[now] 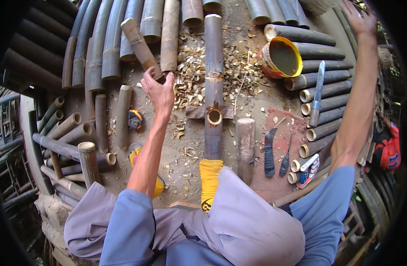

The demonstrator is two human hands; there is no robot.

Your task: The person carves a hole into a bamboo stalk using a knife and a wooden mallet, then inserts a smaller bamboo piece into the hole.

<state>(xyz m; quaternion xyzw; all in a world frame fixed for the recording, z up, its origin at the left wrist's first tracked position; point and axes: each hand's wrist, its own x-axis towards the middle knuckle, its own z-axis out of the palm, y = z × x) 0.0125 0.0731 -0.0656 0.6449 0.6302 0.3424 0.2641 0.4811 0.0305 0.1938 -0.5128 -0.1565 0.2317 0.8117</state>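
My left hand point(160, 92) reaches forward, its thumb and fingers around the near end of a short brown bamboo piece point(140, 44), which tilts up to the left. Stretched far to the upper right, my right hand point(360, 18) has its fingers apart, partly cut off by the picture's edge, beside a long pole point(345, 29). Between my legs a dark bamboo tube point(213, 57) runs straight away from me, with a round hole in its upper side. A wooden block point(195, 112) lies under it. My foot in a yellow sock point(211, 179) is at its near end.
Bamboo tubes point(111, 48) lie at the far left, more point(325, 82) at the right. A knife point(317, 95) rests on those. A yellow bucket point(262, 62) holds murky liquid. Wood chips point(190, 84), a stump point(245, 148), black-handled tools point(269, 153) and a glove point(309, 170) lie around.
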